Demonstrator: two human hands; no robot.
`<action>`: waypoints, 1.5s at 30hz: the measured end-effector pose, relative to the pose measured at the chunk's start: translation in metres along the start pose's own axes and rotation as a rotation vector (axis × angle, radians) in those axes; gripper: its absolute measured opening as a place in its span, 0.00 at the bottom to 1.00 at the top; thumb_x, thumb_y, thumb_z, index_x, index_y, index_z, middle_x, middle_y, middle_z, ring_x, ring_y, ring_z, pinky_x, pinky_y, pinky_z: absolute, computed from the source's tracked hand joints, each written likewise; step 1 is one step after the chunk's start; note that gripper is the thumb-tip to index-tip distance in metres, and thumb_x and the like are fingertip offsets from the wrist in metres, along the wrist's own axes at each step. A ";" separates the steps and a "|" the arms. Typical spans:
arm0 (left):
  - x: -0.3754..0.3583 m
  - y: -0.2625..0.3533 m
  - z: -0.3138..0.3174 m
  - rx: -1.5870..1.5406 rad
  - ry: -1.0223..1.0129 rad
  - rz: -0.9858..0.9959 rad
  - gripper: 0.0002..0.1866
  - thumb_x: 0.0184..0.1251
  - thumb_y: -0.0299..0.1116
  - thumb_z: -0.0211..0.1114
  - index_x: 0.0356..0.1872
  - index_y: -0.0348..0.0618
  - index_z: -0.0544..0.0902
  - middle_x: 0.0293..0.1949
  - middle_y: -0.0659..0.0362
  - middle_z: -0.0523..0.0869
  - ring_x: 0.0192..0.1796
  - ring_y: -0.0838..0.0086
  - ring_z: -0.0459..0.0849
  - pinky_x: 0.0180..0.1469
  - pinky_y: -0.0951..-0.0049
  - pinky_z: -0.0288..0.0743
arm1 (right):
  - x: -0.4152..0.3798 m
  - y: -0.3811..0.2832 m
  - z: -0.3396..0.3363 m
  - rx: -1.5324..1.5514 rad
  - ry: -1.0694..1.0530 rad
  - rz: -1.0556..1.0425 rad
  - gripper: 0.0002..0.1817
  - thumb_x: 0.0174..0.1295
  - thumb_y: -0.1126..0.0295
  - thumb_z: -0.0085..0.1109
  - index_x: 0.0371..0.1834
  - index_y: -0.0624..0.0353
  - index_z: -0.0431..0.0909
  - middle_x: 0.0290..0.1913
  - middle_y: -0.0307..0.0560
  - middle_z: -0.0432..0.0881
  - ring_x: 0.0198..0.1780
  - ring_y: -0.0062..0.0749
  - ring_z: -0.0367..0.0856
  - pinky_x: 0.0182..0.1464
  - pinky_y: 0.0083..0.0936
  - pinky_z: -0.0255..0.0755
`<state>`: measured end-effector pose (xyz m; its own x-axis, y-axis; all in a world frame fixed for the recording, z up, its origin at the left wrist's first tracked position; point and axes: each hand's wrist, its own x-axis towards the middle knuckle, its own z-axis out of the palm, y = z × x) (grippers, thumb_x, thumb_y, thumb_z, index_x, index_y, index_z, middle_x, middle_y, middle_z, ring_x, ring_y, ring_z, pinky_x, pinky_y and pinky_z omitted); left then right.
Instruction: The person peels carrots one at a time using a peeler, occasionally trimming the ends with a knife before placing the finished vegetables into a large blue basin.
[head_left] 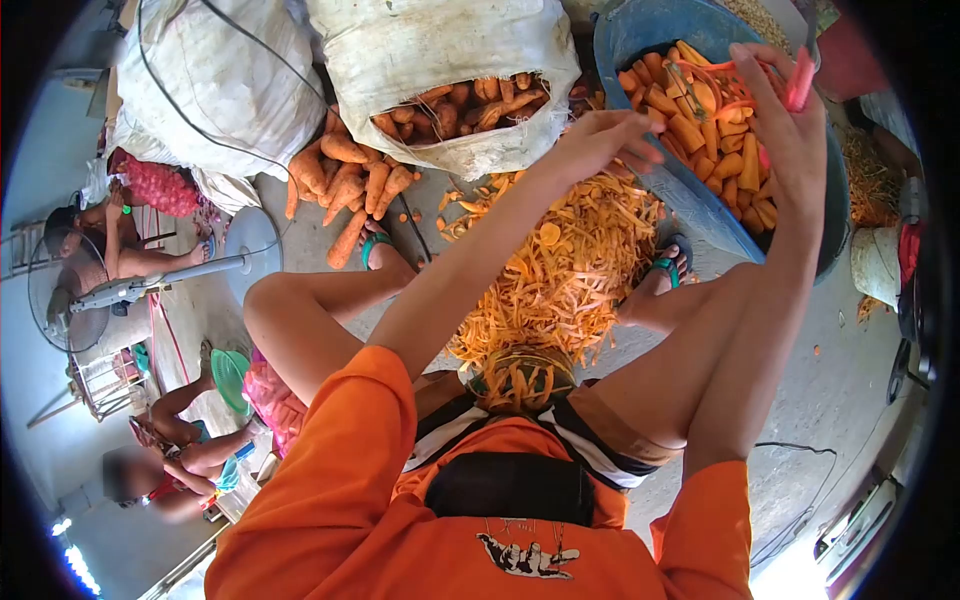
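My left hand [612, 145] reaches over the peelings with its fingers apart and nothing visible in it. It is near the rim of a blue tub [700, 215] filled with peeled carrots [688, 132]. My right hand [785, 125] is above the tub's right side, gripping a slim pink-handled tool [800, 80] whose working end I cannot make out. Orange-red loops [722, 78] lie on the carrots beside that hand. Between my feet spreads a heap of orange carrot peelings [570, 270].
An open white sack [440, 50] of unpeeled carrots lies ahead, with loose carrots [350, 180] spilling beside it. Another full sack [220, 85] stands left. A fan [75, 290] and two seated people are at the left. A cable [800, 450] runs along the floor at right.
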<state>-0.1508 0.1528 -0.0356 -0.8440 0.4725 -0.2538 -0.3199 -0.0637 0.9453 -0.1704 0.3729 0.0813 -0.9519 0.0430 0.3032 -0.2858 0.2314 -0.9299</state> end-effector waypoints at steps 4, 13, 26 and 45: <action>0.029 -0.098 -0.101 0.677 0.353 0.052 0.15 0.74 0.39 0.70 0.54 0.43 0.91 0.46 0.56 0.93 0.48 0.72 0.92 0.52 0.68 0.84 | 0.004 0.005 -0.014 -0.205 -0.033 0.041 0.15 0.74 0.62 0.68 0.53 0.63 0.85 0.45 0.36 0.85 0.48 0.15 0.79 0.56 0.16 0.70; 0.061 -0.189 -0.252 1.556 0.629 -0.330 0.29 0.63 0.60 0.73 0.59 0.53 0.84 0.52 0.50 0.88 0.56 0.57 0.88 0.54 0.54 0.84 | 0.012 0.018 -0.011 -0.377 -0.066 -0.042 0.12 0.72 0.64 0.70 0.48 0.62 0.85 0.41 0.34 0.86 0.43 0.16 0.80 0.51 0.17 0.73; 0.011 -0.112 -0.238 1.093 0.841 0.220 0.19 0.65 0.41 0.78 0.46 0.35 0.88 0.38 0.50 0.93 0.41 0.63 0.92 0.42 0.64 0.83 | 0.010 0.012 -0.010 -0.503 -0.052 -0.041 0.13 0.72 0.61 0.70 0.46 0.60 0.85 0.38 0.34 0.85 0.40 0.15 0.78 0.48 0.19 0.73; -0.154 0.046 -0.071 0.248 0.440 0.023 0.22 0.59 0.42 0.84 0.47 0.43 0.84 0.41 0.62 0.91 0.40 0.82 0.87 0.36 0.78 0.75 | -0.071 -0.015 0.072 -0.596 -0.491 -0.322 0.16 0.64 0.60 0.70 0.49 0.57 0.85 0.38 0.55 0.87 0.43 0.57 0.85 0.45 0.46 0.77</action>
<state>-0.0657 0.0151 0.0322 -0.9682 0.0546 -0.2441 -0.2323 0.1658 0.9584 -0.1065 0.2968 0.0587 -0.8129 -0.5095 0.2821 -0.5772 0.6410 -0.5059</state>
